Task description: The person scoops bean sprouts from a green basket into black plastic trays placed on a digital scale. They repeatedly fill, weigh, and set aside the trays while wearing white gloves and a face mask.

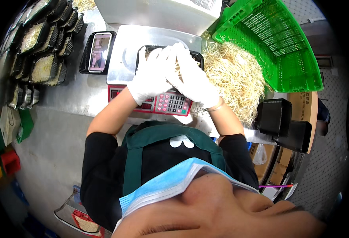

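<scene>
A black plastic tray [200, 57] sits on the steel pan [123, 53] of a red-framed digital scale [173, 104]. Bean sprouts [178, 70] show in it through a gap between my gloved hands. My left hand [153, 78], in a white glove, lies over the tray's left and middle part with its fingers extended. From the right, my right hand [195, 81], gloved too, rests with straightened fingers against the left one. Both hands hide most of the tray. A big heap of loose sprouts [237, 78] lies just right of the scale.
A phone [100, 53] lies on another black tray [85, 59], left of the scale. Filled sprout trays [45, 67] are stacked at far left. A white box [159, 13] stands behind the scale. At right are a tipped green crate [299, 59] and black trays [274, 117] beside cardboard [302, 111].
</scene>
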A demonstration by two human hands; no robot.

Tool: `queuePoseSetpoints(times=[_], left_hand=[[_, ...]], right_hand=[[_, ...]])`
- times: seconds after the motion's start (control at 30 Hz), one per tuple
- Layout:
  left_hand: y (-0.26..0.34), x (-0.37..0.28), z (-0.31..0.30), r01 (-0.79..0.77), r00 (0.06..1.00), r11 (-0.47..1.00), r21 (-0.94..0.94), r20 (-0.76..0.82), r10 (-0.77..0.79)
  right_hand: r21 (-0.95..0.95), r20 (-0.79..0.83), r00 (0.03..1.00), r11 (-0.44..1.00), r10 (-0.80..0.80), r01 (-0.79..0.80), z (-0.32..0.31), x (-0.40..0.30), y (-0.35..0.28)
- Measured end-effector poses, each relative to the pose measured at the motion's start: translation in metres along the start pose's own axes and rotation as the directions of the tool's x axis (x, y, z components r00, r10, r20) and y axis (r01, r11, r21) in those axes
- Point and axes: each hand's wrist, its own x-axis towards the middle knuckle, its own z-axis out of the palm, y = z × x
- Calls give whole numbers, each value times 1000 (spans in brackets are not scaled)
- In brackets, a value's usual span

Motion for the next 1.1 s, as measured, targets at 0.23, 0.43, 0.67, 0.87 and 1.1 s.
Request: queuePoseSetpoints(times=[0.23, 0.43, 0.67, 0.87, 1.1], left_hand=[[8, 4, -10, 90, 994, 989, -117, 77, -81], [10, 8, -13, 91, 992, 978, -189, 100, -73], [13, 5, -32, -58, 990, 991, -118, -134, 42], [-29, -12, -66, -32, 952, -196, -980, 30, -304], [9, -26, -97, 11, 975, 254, -967, -46, -217]], right_hand=[[-224, -315, 938, 949, 146, -223, -64, 142, 63], [-289, -456, 880, 913, 135, -289, -73, 213, 135], [221, -638, 768, 944, -50, 245, -120, 115, 31], [-6, -148, 967, 978, -206, 207, -96, -26, -23], [621, -384, 897, 780, 217, 77, -63, -73, -23]])
